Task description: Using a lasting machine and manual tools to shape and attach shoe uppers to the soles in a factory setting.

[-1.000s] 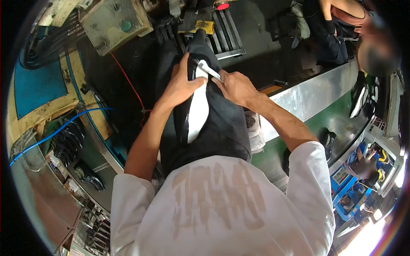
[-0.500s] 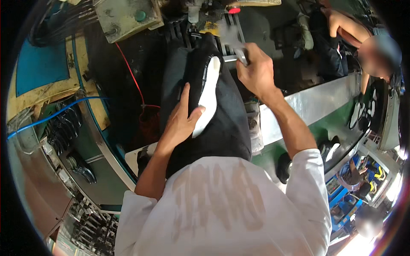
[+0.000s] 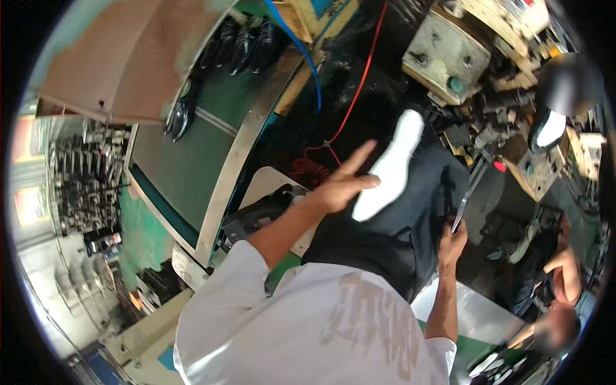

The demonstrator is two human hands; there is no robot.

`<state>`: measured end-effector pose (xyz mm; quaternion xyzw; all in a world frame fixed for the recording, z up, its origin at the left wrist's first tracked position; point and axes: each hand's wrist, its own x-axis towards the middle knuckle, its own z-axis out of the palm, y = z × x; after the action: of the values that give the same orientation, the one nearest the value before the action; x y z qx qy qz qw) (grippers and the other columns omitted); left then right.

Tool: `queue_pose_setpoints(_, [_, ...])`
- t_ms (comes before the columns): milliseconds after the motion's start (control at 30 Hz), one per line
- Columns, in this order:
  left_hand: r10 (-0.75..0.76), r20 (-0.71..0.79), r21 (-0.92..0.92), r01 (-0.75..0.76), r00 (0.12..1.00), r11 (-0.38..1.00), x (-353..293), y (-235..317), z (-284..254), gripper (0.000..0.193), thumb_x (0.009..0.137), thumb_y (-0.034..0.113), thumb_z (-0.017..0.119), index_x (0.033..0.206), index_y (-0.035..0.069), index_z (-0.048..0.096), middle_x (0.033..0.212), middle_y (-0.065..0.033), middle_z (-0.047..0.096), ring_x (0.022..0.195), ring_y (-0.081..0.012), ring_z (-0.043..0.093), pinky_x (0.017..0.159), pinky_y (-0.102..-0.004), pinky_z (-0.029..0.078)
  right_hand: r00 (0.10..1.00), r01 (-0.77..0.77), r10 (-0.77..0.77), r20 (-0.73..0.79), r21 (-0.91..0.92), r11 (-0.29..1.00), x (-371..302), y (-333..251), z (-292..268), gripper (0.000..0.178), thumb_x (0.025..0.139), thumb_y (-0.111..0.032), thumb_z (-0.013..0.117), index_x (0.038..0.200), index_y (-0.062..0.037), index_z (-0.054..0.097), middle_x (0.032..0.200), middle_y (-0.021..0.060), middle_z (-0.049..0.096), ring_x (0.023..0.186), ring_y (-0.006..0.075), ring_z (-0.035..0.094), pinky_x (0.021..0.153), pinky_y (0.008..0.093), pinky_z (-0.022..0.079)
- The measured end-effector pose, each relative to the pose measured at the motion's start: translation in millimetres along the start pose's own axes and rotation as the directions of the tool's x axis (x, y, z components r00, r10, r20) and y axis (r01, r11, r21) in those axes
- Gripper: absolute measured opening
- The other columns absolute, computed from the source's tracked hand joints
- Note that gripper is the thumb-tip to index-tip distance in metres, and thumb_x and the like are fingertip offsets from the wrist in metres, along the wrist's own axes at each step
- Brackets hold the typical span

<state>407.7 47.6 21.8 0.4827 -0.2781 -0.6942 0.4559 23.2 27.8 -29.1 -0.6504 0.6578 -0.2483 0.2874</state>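
Note:
An upturned shoe with a white bottom lies slantwise over my dark trousers, and its dark sides are hard to tell from the cloth. My left hand steadies it near the lower end, thumb on the white face and index finger stretched out alongside. To the right, beside my thigh, my right hand is closed round the handle of a long, slim metal hand tool. The tool points up and away from me, apart from the shoe. Its far end is lost among the machine parts.
A grey machine box with a green button stands at the far right, a white-bottomed shoe near it. Red cord and a blue hose hang ahead. Black shoes sit on the left conveyor. A co-worker sits at right.
My view has swung left, so the scene sits further right. The tool was raised close to the shoe's toe; my right hand is now lower, beside my thigh. The left hand stays on the shoe.

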Motion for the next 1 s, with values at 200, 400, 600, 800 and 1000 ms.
queue_pose_setpoints(200, [0.552,-0.455,0.649,-0.165,0.698,0.743,-54,37,-216,0.101,0.091,0.019,0.082,0.173,0.007,0.025,0.176,-0.0232,0.031,0.156,-0.0354,0.044,0.127,-0.0426,0.037,0.992,-0.122,0.122,0.008,0.043,0.992,11,19,-4,0.02,0.095,-0.006,0.068,0.112,0.0048,0.07,0.096,0.0167,0.074,0.091,0.0299,0.07,0.088,0.0428,0.054])
queue_pose_setpoints(400, [0.424,-0.783,0.578,0.783,0.454,0.229,-101,15,-405,0.1,0.099,0.015,0.067,0.174,0.045,0.008,0.168,-0.0447,0.019,0.141,-0.056,0.051,0.107,-0.0633,0.053,0.966,-0.253,0.26,-0.013,0.181,0.95,16,61,-10,0.019,0.092,-0.011,0.067,0.103,0.0024,0.074,0.087,0.0058,0.071,0.08,0.0181,0.064,0.078,0.0353,0.052])
queue_pose_setpoints(600, [0.499,-0.714,0.491,0.859,0.491,-0.144,-121,-1,-496,0.078,0.109,0.012,0.045,0.171,0.053,0.02,0.178,-0.0266,0.016,0.141,-0.0534,0.05,0.105,-0.0674,0.052,0.941,-0.332,0.333,-0.063,0.025,0.943,2,75,-36,0.016,0.092,-0.012,0.068,0.098,0.0023,0.072,0.079,0.0036,0.066,0.07,0.0173,0.059,0.068,0.0371,0.05])
queue_pose_setpoints(800, [0.432,-0.775,0.48,0.874,0.462,-0.075,-121,24,-517,0.078,0.108,0.017,0.052,0.17,0.053,0.023,0.179,-0.024,0.015,0.129,-0.0576,0.058,0.095,-0.0674,0.057,0.882,-0.449,0.431,-0.19,-0.058,0.892,-17,84,-59,0.023,0.092,-0.022,0.068,0.098,0.0001,0.068,0.075,0.0042,0.062,0.059,0.02,0.055,0.044,0.0415,0.043])
queue_pose_setpoints(1000, [0.415,-0.821,0.447,0.894,0.392,0.04,-124,49,-562,0.072,0.111,0.027,0.051,0.168,0.059,0.023,0.182,-0.0165,0.012,0.133,-0.0579,0.056,0.101,-0.0709,0.053,0.782,-0.536,0.54,-0.311,0.107,0.838,-36,121,-94,0.023,0.084,-0.011,0.07,0.101,0.0043,0.067,0.079,0.009,0.066,0.054,0.021,0.054,0.044,0.0417,0.045])
